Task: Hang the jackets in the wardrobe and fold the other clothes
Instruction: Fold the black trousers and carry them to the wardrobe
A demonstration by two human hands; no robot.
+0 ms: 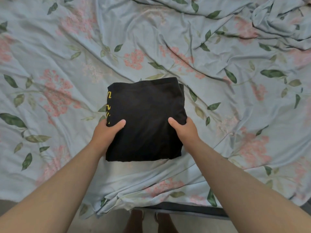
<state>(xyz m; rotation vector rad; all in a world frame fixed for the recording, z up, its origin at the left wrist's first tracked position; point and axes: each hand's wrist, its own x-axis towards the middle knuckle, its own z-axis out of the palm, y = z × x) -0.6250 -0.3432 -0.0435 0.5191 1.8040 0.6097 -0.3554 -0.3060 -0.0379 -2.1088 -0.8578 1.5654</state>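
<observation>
**Folded black top, both hands on it, near edge of the bed**

The folded black garment [144, 118] sat as a squarish packet on the bed, roughly centre and closer to the near edge than the far one. Yellow lettering showed along its left side. The left hand [107, 132] gripped the left edge, thumb lying on top and fingers tucked out of sight at the side. The right hand [185, 130] did the same on the right edge, thumb on top, fingers wrapped round where I couldn't see them. Whether the packet was lifted or resting on the sheet, I couldn't tell.

The light blue bed sheet [67, 47], printed with pink flowers and green leaves, spread wide on every side of the packet and was creased all over. The only bulk was a rumpled heap of sheet [277, 19] at the far right corner, well apart from the hands.

At the near side the sheet hung over a dark bed frame [185, 210], with the person's feet [134, 221] on a pale floor [198, 224] just below it.
</observation>
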